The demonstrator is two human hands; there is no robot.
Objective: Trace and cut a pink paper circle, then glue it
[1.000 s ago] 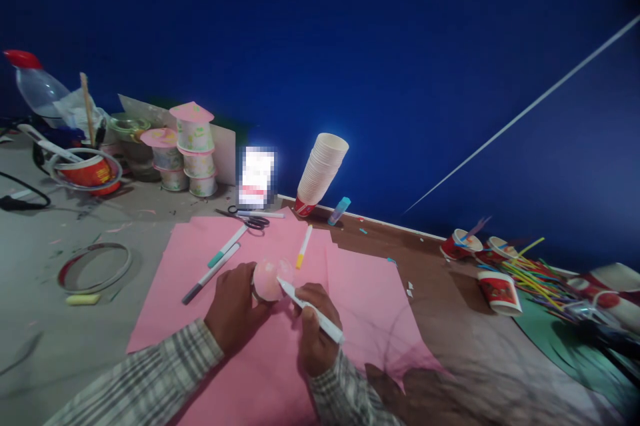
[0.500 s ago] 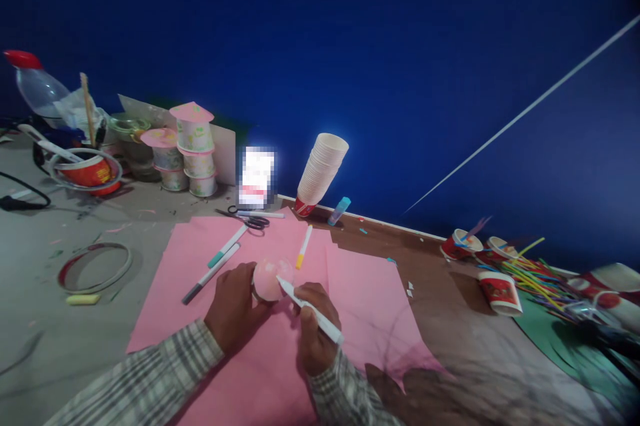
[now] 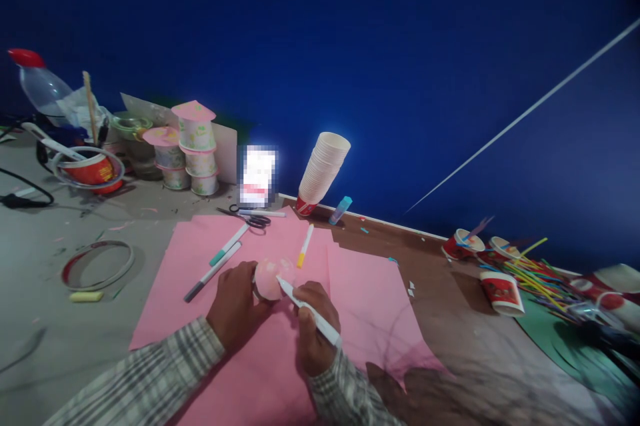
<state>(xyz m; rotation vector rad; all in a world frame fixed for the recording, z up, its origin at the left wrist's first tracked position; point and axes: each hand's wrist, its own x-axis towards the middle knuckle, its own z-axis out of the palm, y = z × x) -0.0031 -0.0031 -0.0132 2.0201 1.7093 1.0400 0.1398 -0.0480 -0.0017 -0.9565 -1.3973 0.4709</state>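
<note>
My left hand (image 3: 234, 309) is closed around a small pink-covered paper cup (image 3: 269, 279) lying on its side on a pink paper sheet (image 3: 365, 306). My right hand (image 3: 313, 333) grips a white marker (image 3: 309, 311) in a writing hold. The marker's tip touches the cup's pink face. Both sleeves are checked grey. A green-capped marker (image 3: 228, 245), a grey marker (image 3: 211, 273) and a yellow-capped marker (image 3: 304, 247) lie on the sheet just beyond my hands.
Scissors (image 3: 250, 216) lie at the sheet's far edge. A leaning stack of paper cups (image 3: 320, 169), a glue stick (image 3: 341, 210) and decorated cup towers (image 3: 195, 149) stand along the blue wall. A tape ring (image 3: 97, 265) lies left. Red cups (image 3: 503, 293) and coloured straws (image 3: 537, 276) lie right.
Nothing has visibly changed apart from a slight shift of the camera; both hands stay on the cup and marker.
</note>
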